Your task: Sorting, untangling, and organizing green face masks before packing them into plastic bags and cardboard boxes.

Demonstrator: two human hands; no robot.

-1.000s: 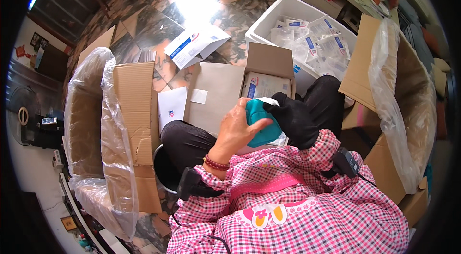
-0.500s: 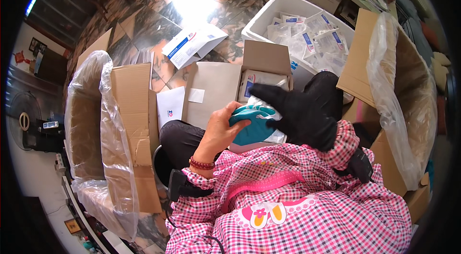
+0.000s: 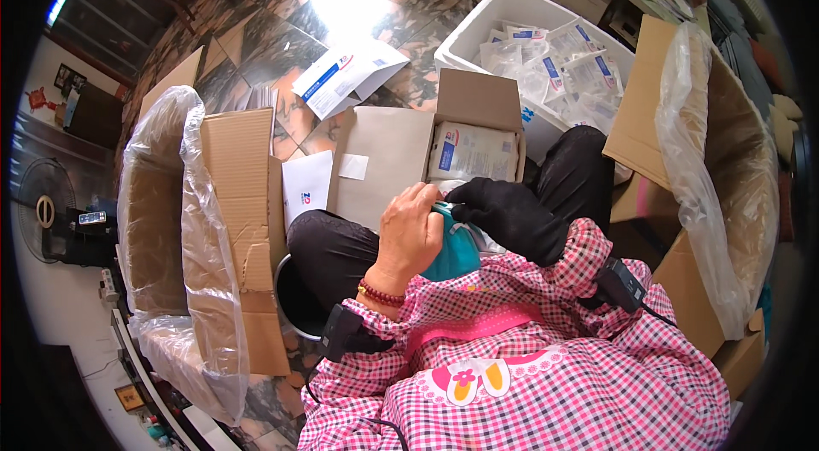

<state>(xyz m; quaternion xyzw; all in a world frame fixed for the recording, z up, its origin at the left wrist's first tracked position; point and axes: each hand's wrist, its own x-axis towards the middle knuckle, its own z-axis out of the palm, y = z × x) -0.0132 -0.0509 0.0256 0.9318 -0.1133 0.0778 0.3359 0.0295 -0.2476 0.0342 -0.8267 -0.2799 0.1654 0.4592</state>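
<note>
Over my lap, in front of the apron, I hold teal face masks (image 3: 456, 253) with white straps; how many lie together I cannot tell. My bare left hand (image 3: 408, 231) is closed on their upper left edge, its fingertips pinching. Opposite it, my right hand (image 3: 509, 216), in a black glove, pinches the upper right edge near the white straps. The two hands' fingertips almost meet. Just beyond them stands a small cardboard box (image 3: 476, 98) with raised flaps, and a flat printed packet (image 3: 472, 152) lies in it.
A white foam box (image 3: 467, 33) with several clear packets (image 3: 567, 71) is at the back right. Tall plastic-lined cartons stand at left (image 3: 235, 195) and right (image 3: 653, 101). A folded printed carton (image 3: 350, 75) and a white sheet (image 3: 305, 182) lie ahead on the left.
My right hand has come down and inward from above the box onto the masks' edge. My left hand has turned over at the masks. The packet in the box now shows more fully.
</note>
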